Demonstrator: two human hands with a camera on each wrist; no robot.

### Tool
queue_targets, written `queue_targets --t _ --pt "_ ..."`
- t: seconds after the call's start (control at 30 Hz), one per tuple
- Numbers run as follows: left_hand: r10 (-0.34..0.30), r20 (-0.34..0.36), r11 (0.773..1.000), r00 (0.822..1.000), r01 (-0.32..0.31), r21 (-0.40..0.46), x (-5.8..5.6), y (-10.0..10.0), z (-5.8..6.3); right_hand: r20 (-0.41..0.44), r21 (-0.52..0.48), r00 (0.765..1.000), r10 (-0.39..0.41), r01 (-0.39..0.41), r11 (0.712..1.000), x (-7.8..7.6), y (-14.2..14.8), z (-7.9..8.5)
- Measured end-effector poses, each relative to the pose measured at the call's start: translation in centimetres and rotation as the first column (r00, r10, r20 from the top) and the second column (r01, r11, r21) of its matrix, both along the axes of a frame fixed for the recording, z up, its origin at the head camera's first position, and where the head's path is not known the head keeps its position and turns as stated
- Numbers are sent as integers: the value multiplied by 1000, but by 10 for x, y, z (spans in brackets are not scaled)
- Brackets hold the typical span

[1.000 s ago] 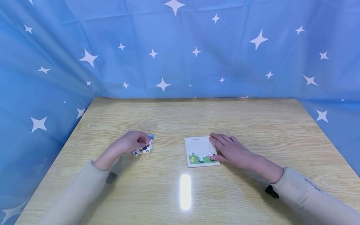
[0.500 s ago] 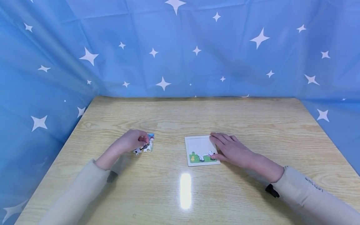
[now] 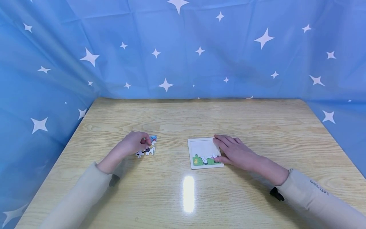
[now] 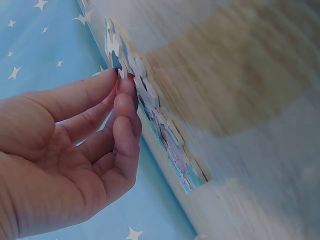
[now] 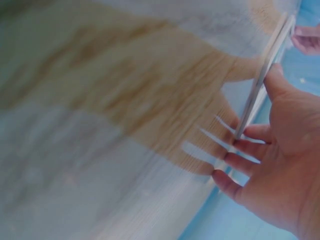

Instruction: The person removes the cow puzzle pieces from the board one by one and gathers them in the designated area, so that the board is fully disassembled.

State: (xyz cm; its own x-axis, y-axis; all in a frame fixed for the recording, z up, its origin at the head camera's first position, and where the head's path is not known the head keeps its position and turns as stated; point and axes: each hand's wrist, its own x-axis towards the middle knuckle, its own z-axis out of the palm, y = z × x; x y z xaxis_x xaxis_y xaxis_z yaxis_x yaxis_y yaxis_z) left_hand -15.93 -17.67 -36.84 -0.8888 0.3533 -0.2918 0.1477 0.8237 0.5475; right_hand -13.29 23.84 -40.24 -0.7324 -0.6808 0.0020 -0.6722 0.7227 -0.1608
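Observation:
At the left of the head view, my left hand (image 3: 134, 143) is over a group of jigsaw puzzle pieces (image 3: 150, 150) with black, white and blue print. Its thumb and fingertips pinch a jigsaw piece (image 4: 116, 50) in the left wrist view; the fingers partly hide it. To the right lies a square puzzle tray (image 3: 201, 139) with a pale border, its lower part filled with green pieces showing a duckling and white legs. My right hand (image 3: 235, 153) rests on the tray's right side, fingers extended along its edge, thumb near the lower right corner.
A light wood-grain table (image 3: 171, 190) bears everything. A blue cloth (image 3: 183, 47) with white stars hangs behind it and along both sides. A bright light reflection shows on the tabletop in front of the tray.

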Motion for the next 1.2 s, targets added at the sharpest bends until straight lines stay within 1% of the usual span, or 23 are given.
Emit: queue_targets --t 0.37,0.6,0.73,0.97,1.2 --pt "17 -6 999 1000 -17 -28 0 1 -1 7 -2 1000 0 0 1000 0 -1 1" --pt "28 3 1000 1000 -28 -4 1 4 1 16 -1 1000 -8 8 1000 0 0 -2" --pt "11 -14 1000 1000 -11 -1 3 8 3 25 -7 1000 -11 12 1000 0 0 -2" --pt "-41 -62 999 997 43 33 6 16 1 19 2 1000 -7 7 1000 0 2 -4" --pt "-35 -60 998 998 38 46 9 26 4 12 1 1000 -5 5 1000 -1 0 -2"
